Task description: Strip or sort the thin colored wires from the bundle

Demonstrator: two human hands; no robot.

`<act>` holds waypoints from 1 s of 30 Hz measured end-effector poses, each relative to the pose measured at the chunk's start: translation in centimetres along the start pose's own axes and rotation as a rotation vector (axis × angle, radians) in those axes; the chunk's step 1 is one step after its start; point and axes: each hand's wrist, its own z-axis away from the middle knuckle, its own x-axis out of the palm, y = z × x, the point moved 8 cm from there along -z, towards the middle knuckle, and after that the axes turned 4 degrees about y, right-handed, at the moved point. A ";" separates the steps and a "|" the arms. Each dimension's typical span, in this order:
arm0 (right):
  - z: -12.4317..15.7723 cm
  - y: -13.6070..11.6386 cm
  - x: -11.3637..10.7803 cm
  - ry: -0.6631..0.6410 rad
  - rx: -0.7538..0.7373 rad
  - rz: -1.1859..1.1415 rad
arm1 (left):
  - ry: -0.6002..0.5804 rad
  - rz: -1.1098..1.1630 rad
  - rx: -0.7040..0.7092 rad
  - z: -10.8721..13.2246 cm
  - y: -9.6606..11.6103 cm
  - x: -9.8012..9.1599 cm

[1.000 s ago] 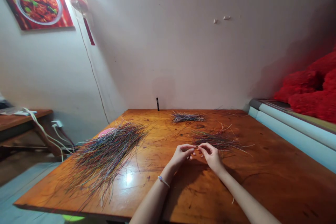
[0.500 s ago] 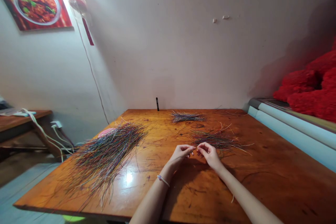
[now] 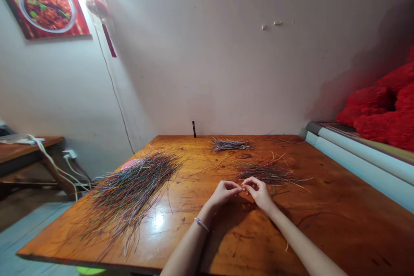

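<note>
My left hand (image 3: 225,192) is closed in a pinch, with thumb and forefinger together. Right beside it, my right hand (image 3: 258,190) pinches too, the fingertips of both hands almost meeting above the table. Whatever thin thing is between the fingertips is too small to make out. Just behind my right hand lies a loose bundle of thin coloured wires (image 3: 271,173). A smaller wire bundle (image 3: 231,145) rests farther back. On the left side spreads a large heap of multicoloured wires (image 3: 139,189). One pale strand end (image 3: 286,246) shows beside my right forearm.
The wooden table (image 3: 194,241) reaches to the wall, where a black pen (image 3: 194,129) stands upright. A pink object (image 3: 131,164) is partly under the large heap. At right are white rolls (image 3: 362,168) and a red fluffy pile (image 3: 378,108). White cables (image 3: 53,161) hang at left.
Both hands have shifted very slightly downward in the view, and their fingertips remain close together. The wire bundles have not moved.
</note>
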 end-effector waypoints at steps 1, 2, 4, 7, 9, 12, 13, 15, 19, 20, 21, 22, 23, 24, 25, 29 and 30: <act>0.0 0.0 0.0 0.001 -0.007 0.004 | -0.001 0.006 0.002 0.0 0.0 0.0; 0.0 0.0 -0.1 0.001 -0.014 0.007 | -0.003 0.013 0.008 0.1 0.1 0.1; -0.1 -0.1 -0.1 0.003 -0.032 0.009 | -0.021 0.024 0.013 0.2 0.2 0.2; 0.0 -0.4 -0.1 0.004 -0.067 -0.003 | -0.056 0.016 -0.012 0.2 0.1 0.5; 0.0 -0.7 -0.1 0.001 -0.093 -0.016 | -0.073 0.007 -0.032 0.2 -0.1 0.6; 0.1 -1.1 0.0 -0.003 -0.105 -0.008 | -0.082 0.017 -0.050 0.2 -0.2 0.7; 0.1 -1.2 0.0 -0.004 -0.100 0.003 | -0.075 0.022 -0.057 0.2 -0.3 0.6; 0.1 -1.2 0.0 -0.005 -0.088 0.032 | -0.047 0.023 -0.065 0.1 -0.4 0.4; 0.1 -1.2 0.0 0.002 -0.077 0.047 | 0.015 -0.022 -0.039 0.0 -0.4 -0.1; 0.1 -1.2 0.0 0.003 -0.075 0.044 | 0.020 -0.038 -0.023 0.0 -0.4 -0.1; 0.1 -1.2 0.0 0.005 -0.069 0.040 | 0.023 -0.057 -0.004 -0.1 -0.4 -0.1; 0.1 -1.2 0.0 0.007 -0.062 0.038 | 0.026 -0.079 0.019 -0.1 -0.4 -0.1; 0.2 -1.1 0.0 0.010 -0.051 0.035 | 0.028 -0.102 0.042 -0.1 -0.3 -0.1; 0.2 -1.1 0.0 0.016 -0.039 0.030 | 0.034 -0.128 0.065 -0.2 -0.3 -0.1; 0.2 -1.0 -0.1 0.025 -0.028 0.021 | 0.042 -0.155 0.086 -0.3 -0.2 -0.1; 0.3 -0.9 -0.7 0.090 -0.040 -0.009 | 0.202 -0.276 0.194 -0.4 1.9 -2.7; 0.3 -0.9 -0.9 0.109 -0.055 0.000 | 0.285 -0.315 0.233 -0.2 3.0 -4.1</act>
